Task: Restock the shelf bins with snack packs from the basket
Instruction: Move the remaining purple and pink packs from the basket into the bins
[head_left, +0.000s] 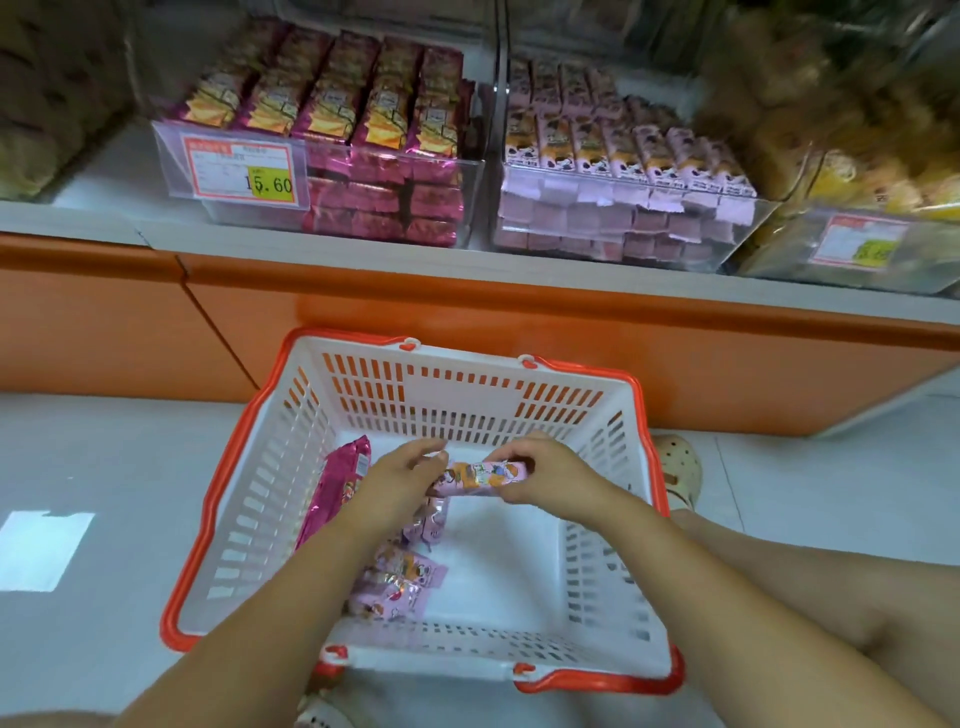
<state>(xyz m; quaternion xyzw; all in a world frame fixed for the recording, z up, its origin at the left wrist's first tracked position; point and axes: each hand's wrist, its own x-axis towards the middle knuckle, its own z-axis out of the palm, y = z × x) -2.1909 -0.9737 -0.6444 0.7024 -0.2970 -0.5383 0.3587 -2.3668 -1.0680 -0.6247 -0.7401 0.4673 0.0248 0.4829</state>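
A white basket with an orange rim stands on the floor below the shelf. Over it, both my hands hold one light pink snack pack lengthwise. My left hand grips its left end and my right hand pinches its right end. More light pink packs lie on the basket floor under my left forearm, and a magenta pack leans against the left wall. On the shelf, a clear bin of magenta packs stands left of a clear bin of light pink packs.
An orange cabinet front runs under the white shelf ledge. Further bins of yellow and brown snacks stand to the right. A price tag hangs on the magenta bin. My foot in a pale clog is beside the basket on the tiled floor.
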